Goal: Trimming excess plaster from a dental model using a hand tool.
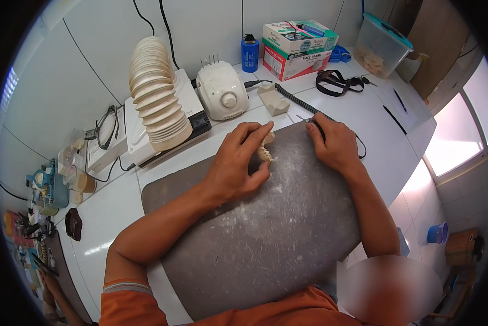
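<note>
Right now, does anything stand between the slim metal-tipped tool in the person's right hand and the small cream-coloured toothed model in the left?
Nothing visible stands between the slim metal-tipped tool and the small cream-coloured toothed model; the dusty grey mat shows in the gap. The left hand, though, covers part of the model.

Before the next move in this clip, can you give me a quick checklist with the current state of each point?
1. Cream toothed model held: ok, between the thumb and fingers of the left hand.
2. Slim metal-tipped tool held: ok, in the right hand.
3. Tool tip apart from the model: ok, a gap shows between them.
4. Grey work board free of dust: not ok, pale powder and scratches mark it.
5. Ribbed hose opening at the model: not ok, its mouth lies well to the left.
6. White knobbed unit switched on: cannot tell.
</note>
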Motion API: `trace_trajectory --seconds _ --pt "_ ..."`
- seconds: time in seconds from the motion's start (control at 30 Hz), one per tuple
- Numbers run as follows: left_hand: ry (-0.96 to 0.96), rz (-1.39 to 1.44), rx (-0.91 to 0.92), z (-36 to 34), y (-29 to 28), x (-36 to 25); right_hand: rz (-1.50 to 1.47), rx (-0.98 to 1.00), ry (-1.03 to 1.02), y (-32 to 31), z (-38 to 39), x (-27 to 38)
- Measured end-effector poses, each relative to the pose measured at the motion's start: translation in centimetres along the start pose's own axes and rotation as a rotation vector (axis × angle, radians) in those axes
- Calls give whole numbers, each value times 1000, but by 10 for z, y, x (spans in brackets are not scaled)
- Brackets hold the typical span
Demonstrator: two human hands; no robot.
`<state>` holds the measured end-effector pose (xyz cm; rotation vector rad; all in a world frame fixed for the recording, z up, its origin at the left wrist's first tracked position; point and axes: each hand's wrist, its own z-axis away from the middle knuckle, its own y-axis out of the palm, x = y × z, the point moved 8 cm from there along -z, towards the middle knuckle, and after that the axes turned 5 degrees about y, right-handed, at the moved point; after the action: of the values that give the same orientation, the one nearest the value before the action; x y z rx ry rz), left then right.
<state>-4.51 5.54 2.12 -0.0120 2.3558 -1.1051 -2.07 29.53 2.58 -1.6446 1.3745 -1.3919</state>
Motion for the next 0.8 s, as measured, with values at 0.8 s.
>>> trace_trajectory --seconds 0.8 --pt "-114 269 10 -5 -6 10 4 -49 -18 1 0 4"
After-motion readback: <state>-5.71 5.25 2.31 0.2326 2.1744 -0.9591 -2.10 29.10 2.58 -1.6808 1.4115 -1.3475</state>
